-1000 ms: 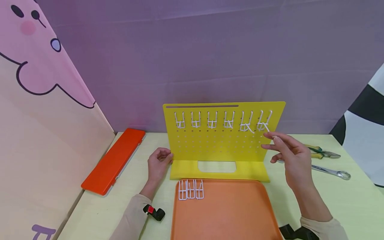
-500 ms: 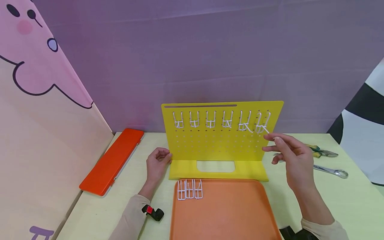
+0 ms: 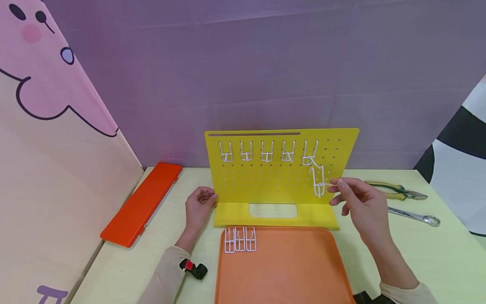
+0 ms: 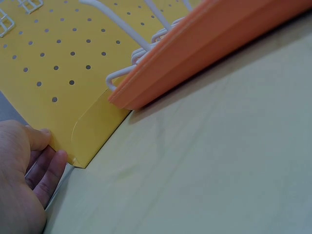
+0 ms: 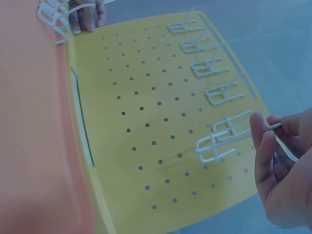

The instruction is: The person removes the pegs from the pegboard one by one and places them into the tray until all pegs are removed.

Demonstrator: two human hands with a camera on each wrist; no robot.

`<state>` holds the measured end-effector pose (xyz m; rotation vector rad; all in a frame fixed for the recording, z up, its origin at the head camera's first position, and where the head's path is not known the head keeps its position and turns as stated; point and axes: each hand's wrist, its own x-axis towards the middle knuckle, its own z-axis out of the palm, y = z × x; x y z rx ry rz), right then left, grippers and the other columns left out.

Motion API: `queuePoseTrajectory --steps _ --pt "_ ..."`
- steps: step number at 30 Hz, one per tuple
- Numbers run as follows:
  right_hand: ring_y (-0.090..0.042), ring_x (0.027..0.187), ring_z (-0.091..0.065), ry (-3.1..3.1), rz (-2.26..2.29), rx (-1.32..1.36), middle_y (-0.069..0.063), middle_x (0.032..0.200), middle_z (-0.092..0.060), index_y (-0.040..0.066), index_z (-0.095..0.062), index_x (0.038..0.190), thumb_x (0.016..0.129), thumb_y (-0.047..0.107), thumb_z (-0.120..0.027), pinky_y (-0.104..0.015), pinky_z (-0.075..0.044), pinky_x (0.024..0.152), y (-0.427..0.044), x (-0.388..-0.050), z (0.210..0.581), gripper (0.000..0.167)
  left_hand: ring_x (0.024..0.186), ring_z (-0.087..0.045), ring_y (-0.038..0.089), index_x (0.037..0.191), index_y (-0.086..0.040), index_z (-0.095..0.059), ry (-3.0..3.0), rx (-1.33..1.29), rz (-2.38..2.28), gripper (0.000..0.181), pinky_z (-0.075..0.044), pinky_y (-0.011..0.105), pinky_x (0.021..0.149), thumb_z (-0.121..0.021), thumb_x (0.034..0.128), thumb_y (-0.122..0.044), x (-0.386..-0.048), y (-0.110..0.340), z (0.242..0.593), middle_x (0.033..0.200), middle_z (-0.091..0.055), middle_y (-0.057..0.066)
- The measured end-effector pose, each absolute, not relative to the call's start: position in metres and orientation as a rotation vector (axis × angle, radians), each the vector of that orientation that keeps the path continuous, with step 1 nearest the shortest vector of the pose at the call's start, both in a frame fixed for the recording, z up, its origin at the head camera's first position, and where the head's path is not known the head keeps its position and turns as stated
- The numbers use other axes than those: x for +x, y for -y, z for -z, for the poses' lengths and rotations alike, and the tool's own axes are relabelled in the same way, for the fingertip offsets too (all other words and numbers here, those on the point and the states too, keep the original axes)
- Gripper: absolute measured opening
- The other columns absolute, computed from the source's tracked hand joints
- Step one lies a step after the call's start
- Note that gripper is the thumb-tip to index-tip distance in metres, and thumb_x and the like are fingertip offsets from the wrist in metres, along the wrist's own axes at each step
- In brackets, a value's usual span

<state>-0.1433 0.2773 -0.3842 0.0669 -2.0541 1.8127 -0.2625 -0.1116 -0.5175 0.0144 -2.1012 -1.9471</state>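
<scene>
My right hand (image 3: 362, 207) pinches the arm of a white wire peg hook (image 3: 320, 185). In the right wrist view this hook (image 5: 207, 160) appears in front of the pegboard, overlapping a hung hook; whether it touches the board I cannot tell. The yellow pegboard (image 3: 265, 181) stands upright on its foot, with several like hooks (image 3: 267, 157) in a row along the top. At the board's lower left edge, my left hand (image 3: 199, 207) grips the side between thumb and fingers, also visible in the left wrist view as a hand (image 4: 22, 170).
An orange tray (image 3: 288, 266) lies before the board, holding 3 loose white hooks (image 3: 240, 240) at its far left corner. To the left is a red case (image 3: 142, 204). Pliers (image 3: 406, 194) and a wrench (image 3: 417, 216) lie on the right. Walls enclose the back and left.
The right hand has taken the rightmost hook off the board's top row and brought it down and left. The left hand keeps its grip on the board's edge.
</scene>
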Motion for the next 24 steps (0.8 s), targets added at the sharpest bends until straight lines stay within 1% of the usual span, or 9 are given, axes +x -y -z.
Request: queuePoseTrajectory --steps 5,10,15,19,24 --pt "-0.010 0.067 -0.074 2.224 -1.643 0.073 0.008 0.089 -0.080 -0.005 -0.077 0.121 0.111 0.010 -0.070 -0.021 -0.054 0.052 -0.270 -0.143 0.390 0.019 0.088 -0.068 0.025 0.112 0.005 -0.073 2.093 0.000 1.955 0.015 -0.064 0.019 0.072 -0.081 0.0990 0.003 -0.262 0.112 0.518 0.102 -0.074 0.021" --pt "-0.012 0.068 -0.073 2.284 -1.651 0.086 0.007 0.088 -0.079 -0.004 -0.077 0.119 0.111 0.010 -0.070 -0.024 -0.056 0.054 -0.258 -0.142 0.391 0.019 0.086 -0.068 0.024 0.111 0.008 -0.072 2.078 -0.016 1.971 0.015 -0.064 0.020 0.071 -0.080 0.0989 0.005 -0.262 0.112 0.518 0.101 -0.073 0.022" --pt "-0.014 0.068 -0.072 2.327 -1.642 0.126 0.006 0.085 -0.077 -0.003 -0.079 0.116 0.110 0.011 -0.072 -0.026 -0.056 0.053 -0.242 -0.138 0.392 0.017 0.086 -0.068 0.024 0.112 0.008 -0.072 2.083 -0.018 1.965 0.015 -0.064 0.020 0.072 -0.080 0.0992 0.005 -0.261 0.112 0.517 0.101 -0.074 0.021" --pt "-0.014 0.067 -0.071 2.357 -1.655 0.167 0.004 0.085 -0.076 -0.002 -0.080 0.115 0.109 0.010 -0.073 -0.027 -0.055 0.052 -0.230 -0.135 0.394 0.016 0.086 -0.068 0.025 0.112 0.008 -0.072 2.087 -0.021 1.959 0.015 -0.064 0.020 0.072 -0.080 0.0992 0.004 -0.261 0.112 0.516 0.101 -0.073 0.022" --pt "-0.017 0.067 -0.072 2.366 -1.703 0.217 0.001 0.086 -0.076 -0.003 -0.080 0.114 0.107 0.008 -0.074 -0.027 -0.055 0.052 -0.216 -0.134 0.400 0.015 0.086 -0.068 0.025 0.112 0.009 -0.071 2.087 -0.021 1.963 0.016 -0.064 0.020 0.072 -0.080 0.0995 0.004 -0.261 0.112 0.517 0.101 -0.073 0.023"
